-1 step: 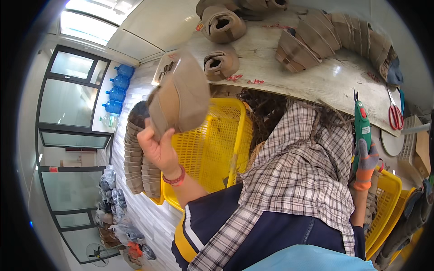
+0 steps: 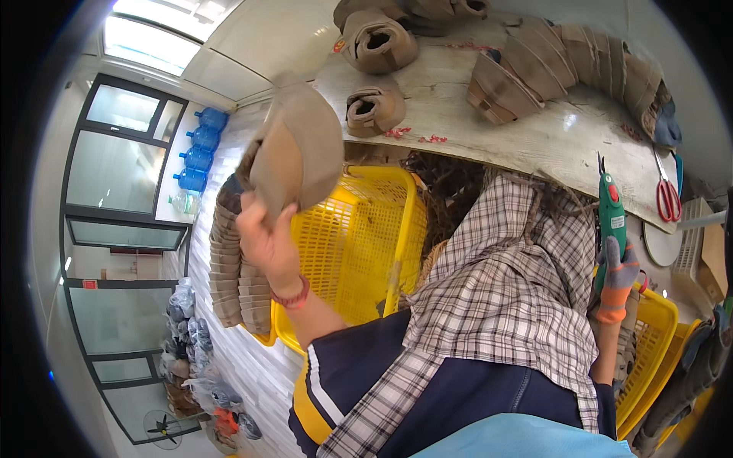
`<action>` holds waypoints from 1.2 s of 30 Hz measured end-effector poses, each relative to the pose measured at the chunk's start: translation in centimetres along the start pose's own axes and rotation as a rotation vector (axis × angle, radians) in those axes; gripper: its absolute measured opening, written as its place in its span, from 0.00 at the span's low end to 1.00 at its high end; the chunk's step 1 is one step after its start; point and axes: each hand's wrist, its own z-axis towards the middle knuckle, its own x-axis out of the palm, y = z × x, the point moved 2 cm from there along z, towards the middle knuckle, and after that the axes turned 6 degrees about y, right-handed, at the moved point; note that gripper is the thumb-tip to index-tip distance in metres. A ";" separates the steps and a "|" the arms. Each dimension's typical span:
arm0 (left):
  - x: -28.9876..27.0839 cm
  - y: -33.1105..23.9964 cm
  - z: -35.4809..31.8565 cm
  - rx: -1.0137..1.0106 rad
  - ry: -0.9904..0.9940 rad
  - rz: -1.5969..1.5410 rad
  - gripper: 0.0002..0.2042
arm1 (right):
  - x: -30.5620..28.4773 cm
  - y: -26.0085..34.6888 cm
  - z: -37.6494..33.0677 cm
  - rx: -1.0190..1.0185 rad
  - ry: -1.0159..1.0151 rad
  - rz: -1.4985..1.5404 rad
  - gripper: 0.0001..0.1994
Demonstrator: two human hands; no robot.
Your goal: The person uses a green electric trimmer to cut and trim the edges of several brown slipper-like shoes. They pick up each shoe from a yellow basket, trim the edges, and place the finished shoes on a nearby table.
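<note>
My bare left hand (image 2: 269, 248) is closed on the lower edge of a brown stitched shoe upper (image 2: 305, 149), raised above a yellow basket (image 2: 412, 244). The upper's rounded end points up, slightly blurred by motion. In a grey and orange glove, my right hand (image 2: 617, 278) grips green power snips (image 2: 611, 202). Their thin pointed blades stand upward by the table's front edge, apart from the upper. Two rolled brown uppers (image 2: 376, 107) sit on the worn table (image 2: 435, 91), beyond the basket.
A long nested row of uppers (image 2: 603, 57) curves across the table's right. Red-handled scissors (image 2: 668, 200) lie at its right edge. More stacked uppers (image 2: 225, 267) stand left of the basket. Yellow baskets (image 2: 649, 328) are at my right. A plaid apron (image 2: 496, 282) covers my lap.
My left hand has moved the upper slightly left and turned it a little. My right hand holds the snips in the same place.
</note>
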 end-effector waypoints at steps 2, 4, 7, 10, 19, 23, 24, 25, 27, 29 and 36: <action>0.1 0.4 2.2 0.122 0.154 0.464 0.09 | 0.4 0.3 0.3 0.008 0.036 0.002 0.16; 2.1 2.0 4.3 0.227 0.283 0.542 0.08 | 0.6 0.3 0.6 0.011 0.042 -0.009 0.16; 6.2 8.1 6.0 0.285 0.401 0.511 0.07 | 0.8 0.5 0.1 -0.026 0.018 -0.002 0.16; 8.2 11.6 6.8 0.296 0.438 0.499 0.07 | 0.4 0.3 0.0 -0.011 0.019 0.001 0.14; 11.1 14.8 8.4 0.346 0.586 0.473 0.13 | 0.1 0.7 0.1 0.043 -0.015 -0.004 0.14; 10.0 14.6 7.0 0.063 0.417 0.601 0.25 | 0.3 1.1 -0.2 0.058 0.005 -0.001 0.14; 10.2 14.4 6.3 -0.019 0.307 0.515 0.29 | 0.3 1.1 -0.3 0.066 0.005 -0.007 0.14; 10.2 14.6 5.5 -0.107 0.195 0.434 0.33 | 0.6 1.3 -0.2 0.054 0.002 -0.021 0.14; 10.9 15.8 4.4 -0.242 0.172 0.211 0.49 | 0.9 1.8 0.0 0.029 -0.007 -0.048 0.15; 11.8 16.3 4.0 -0.328 0.125 0.066 0.53 | 0.8 1.4 0.3 0.055 0.009 -0.049 0.16; 12.9 16.7 6.6 -0.376 0.370 0.364 0.52 | 0.7 1.7 0.1 0.080 0.005 -0.031 0.17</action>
